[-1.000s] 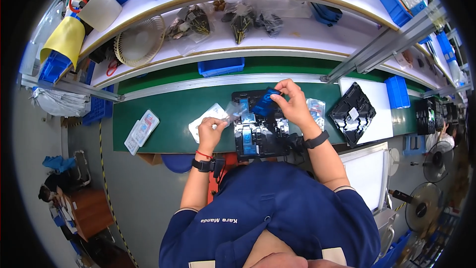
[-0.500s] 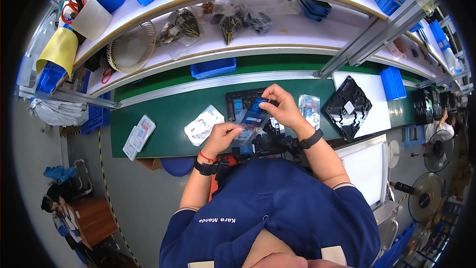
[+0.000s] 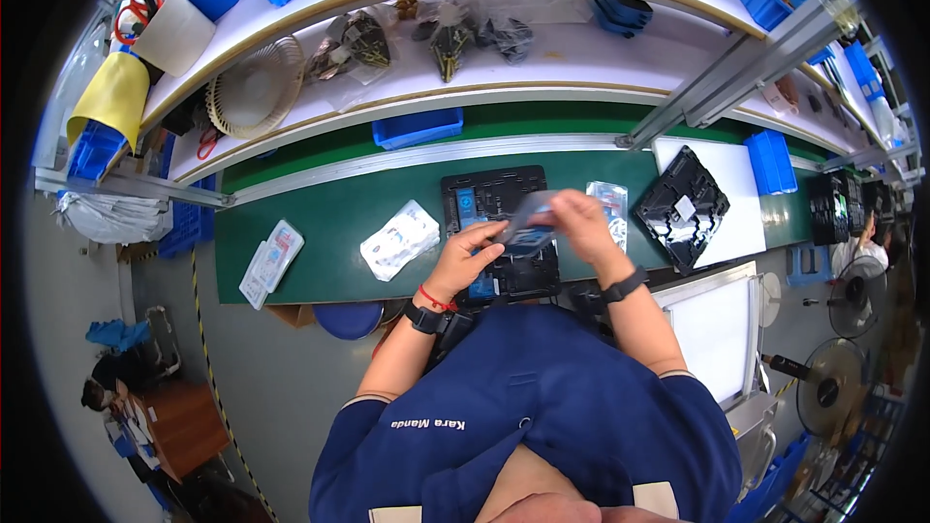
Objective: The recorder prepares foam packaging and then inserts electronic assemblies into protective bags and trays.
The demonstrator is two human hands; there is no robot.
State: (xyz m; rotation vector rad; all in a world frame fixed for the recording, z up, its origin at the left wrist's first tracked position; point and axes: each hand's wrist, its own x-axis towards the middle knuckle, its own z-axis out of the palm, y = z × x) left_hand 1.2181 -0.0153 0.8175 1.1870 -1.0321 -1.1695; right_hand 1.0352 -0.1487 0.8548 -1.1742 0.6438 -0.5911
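Observation:
My left hand (image 3: 465, 260) pinches the left end of a thin, see-through plastic sheet (image 3: 529, 236) with dark and bluish parts. The fingers of my right hand (image 3: 579, 225) close on the sheet's upper right; motion blurs it there, and I cannot tell if it is a bag or a film. Beneath both hands lies a black plastic tray (image 3: 523, 180) with blue pieces (image 3: 466, 201) along its left side. White printed packets in clear wrap lie either side: one packet (image 3: 399, 240) left of the tray, another packet (image 3: 608, 211) just beyond my right hand.
Further left on the green table (image 3: 329, 208) rests another pair of packets (image 3: 271, 263). A second black tray (image 3: 683, 210) lies partly on a white board (image 3: 731, 223). Blue bins (image 3: 418, 129) stand behind, beneath a shelf (image 3: 542, 68) with bagged parts. A metal post (image 3: 717, 68) rises right.
My right hand has come down and to the right, its fingers turning over the sheet. My left hand has shifted right, and the sheet is tilted differently.

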